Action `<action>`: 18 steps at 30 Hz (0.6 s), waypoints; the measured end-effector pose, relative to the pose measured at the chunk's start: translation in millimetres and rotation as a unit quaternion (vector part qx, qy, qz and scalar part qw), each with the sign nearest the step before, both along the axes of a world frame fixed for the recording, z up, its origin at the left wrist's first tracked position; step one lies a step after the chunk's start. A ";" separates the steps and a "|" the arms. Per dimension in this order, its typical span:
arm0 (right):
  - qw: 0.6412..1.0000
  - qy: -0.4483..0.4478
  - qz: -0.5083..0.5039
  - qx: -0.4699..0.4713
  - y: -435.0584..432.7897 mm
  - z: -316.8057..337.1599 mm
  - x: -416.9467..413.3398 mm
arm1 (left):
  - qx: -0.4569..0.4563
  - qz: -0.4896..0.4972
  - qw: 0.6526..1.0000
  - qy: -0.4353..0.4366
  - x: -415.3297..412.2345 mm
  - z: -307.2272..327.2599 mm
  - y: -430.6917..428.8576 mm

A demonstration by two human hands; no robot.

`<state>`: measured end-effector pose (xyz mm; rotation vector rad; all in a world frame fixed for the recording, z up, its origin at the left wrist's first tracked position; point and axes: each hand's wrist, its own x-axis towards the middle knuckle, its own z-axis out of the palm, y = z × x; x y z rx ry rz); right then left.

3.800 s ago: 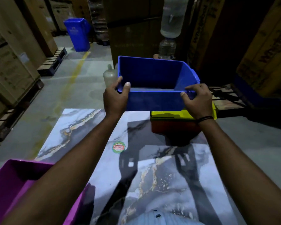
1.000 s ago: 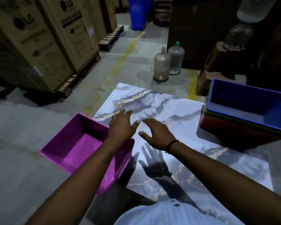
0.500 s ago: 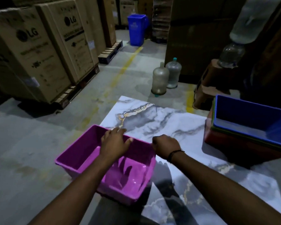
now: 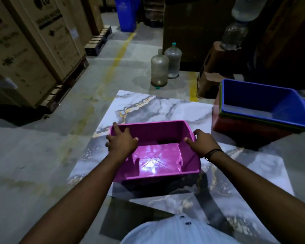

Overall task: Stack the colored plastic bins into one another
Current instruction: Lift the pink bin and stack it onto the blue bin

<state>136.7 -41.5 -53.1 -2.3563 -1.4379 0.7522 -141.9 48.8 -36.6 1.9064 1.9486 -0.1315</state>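
Note:
A magenta plastic bin point(image 4: 158, 161) is held above the marble-patterned slab point(image 4: 165, 106), casting a shadow beneath it. My left hand point(image 4: 121, 141) grips its left rim, fingers over the edge. On the right rim sits my right hand point(image 4: 203, 143), thumb inside. At the slab's far right stands a stack of bins: a blue bin point(image 4: 264, 104) on top, nested in green and yellow rims, with a red bin point(image 4: 239, 131) at the bottom. The magenta bin is apart from the stack, to its left.
Two large empty water jugs point(image 4: 159, 67) stand on the concrete floor beyond the slab. Cardboard boxes on pallets point(image 4: 25, 50) line the left. A blue trash bin point(image 4: 126, 14) is far back. A brown stool point(image 4: 218, 67) stands behind the stack.
Both hands left the blue bin nested on the stack, reached left to the magenta bin beside the slab, gripped its rims and lifted it over the slab.

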 end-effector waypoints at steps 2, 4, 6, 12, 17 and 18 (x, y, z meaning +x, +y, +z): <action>1.000 0.009 -0.020 0.008 -6.3 -3.5 -3.6 | 0.016 0.006 1.000 -0.023 -4.1 -1.6 6.5; 0.998 0.023 -0.048 0.022 -10.5 -2.8 -2.7 | 0.041 0.014 0.997 -0.069 -10.9 -1.5 14.8; 0.993 0.046 -0.092 0.051 -14.9 1.4 1.1 | 0.071 0.028 0.987 -0.141 -17.6 2.3 21.6; 0.952 0.159 -0.214 0.146 -13.3 30.5 34.5 | 0.041 0.149 0.921 -0.357 -27.7 22.9 36.0; 0.924 0.224 -0.229 0.207 -11.5 67.7 53.0 | -0.032 0.143 0.847 -0.511 -18.6 52.0 32.7; 0.927 0.225 -0.220 0.204 -12.7 76.8 57.5 | -0.033 0.133 0.840 -0.524 -17.1 56.4 31.1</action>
